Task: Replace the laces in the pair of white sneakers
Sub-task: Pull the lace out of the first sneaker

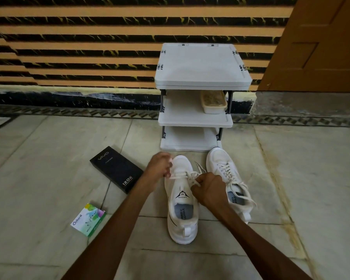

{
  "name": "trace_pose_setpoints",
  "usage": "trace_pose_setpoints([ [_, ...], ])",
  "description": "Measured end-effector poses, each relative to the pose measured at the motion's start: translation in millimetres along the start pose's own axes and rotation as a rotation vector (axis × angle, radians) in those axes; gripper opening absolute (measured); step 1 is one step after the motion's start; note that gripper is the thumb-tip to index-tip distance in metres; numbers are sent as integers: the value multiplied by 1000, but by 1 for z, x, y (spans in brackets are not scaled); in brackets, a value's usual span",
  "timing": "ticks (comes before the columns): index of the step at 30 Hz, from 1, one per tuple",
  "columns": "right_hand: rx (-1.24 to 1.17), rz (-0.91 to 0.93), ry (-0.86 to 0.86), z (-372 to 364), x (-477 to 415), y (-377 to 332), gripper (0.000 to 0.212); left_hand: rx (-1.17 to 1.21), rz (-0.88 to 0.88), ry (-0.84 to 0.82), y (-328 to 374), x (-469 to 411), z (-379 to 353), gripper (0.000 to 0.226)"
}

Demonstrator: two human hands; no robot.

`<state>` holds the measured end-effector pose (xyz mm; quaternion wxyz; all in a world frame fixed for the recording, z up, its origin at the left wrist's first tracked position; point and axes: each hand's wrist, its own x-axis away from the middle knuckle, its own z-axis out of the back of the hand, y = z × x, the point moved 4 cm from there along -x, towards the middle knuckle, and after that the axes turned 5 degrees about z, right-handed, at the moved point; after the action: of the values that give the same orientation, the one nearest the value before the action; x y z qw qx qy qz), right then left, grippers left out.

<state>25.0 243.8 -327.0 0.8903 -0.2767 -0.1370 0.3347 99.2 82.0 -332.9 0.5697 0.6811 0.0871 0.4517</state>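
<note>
Two boxes [116,169] read "vivo 120W" and "Odonil" beside the sneakers [181,199].

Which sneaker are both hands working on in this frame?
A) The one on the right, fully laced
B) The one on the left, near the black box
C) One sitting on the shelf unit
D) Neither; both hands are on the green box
B: the left hand and right hand both pinch lace over the left sneaker, beside the black box.
</note>
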Motion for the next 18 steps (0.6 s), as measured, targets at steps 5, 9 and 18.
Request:
trace_pose_setpoints([
  [5, -9, -18, -14, -2, 0, 1, 14, -1064, -389, 9, -12, 6, -30, 16],
  [9, -15, -35, -7, -2, 1, 2, 14, -784, -503, 276, 7, 10, -26, 10],
  [18, -28, -40, 13, -4, 2, 4, 15, -335, -302, 225, 26, 12, -4, 23],
])
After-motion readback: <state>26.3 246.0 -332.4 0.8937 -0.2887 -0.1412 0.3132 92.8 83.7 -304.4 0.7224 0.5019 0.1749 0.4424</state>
